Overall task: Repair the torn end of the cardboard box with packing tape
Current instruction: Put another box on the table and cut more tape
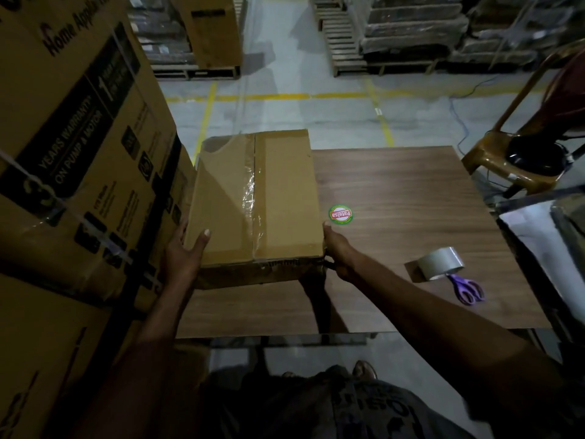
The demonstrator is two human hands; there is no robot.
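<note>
A brown cardboard box [278, 191] lies on the left part of a wooden table [411, 210], with old clear tape down its top seam and a torn corner at its far left end. My left hand [182, 251] grips the box's near left corner, thumb on the top. My right hand [337, 251] holds the near right corner, fingers wrapped under the edge. A roll of clear packing tape [441, 263] stands on the table to the right, apart from both hands. Purple-handled scissors [467, 288] lie right beside the roll.
A tall stack of large printed cartons [72, 160] rises close on the left, touching the box's side. A round green and red sticker [341, 214] is on the table. A brown plastic chair [519, 153] stands at the far right. Pallets with wrapped goods [411, 30] line the back.
</note>
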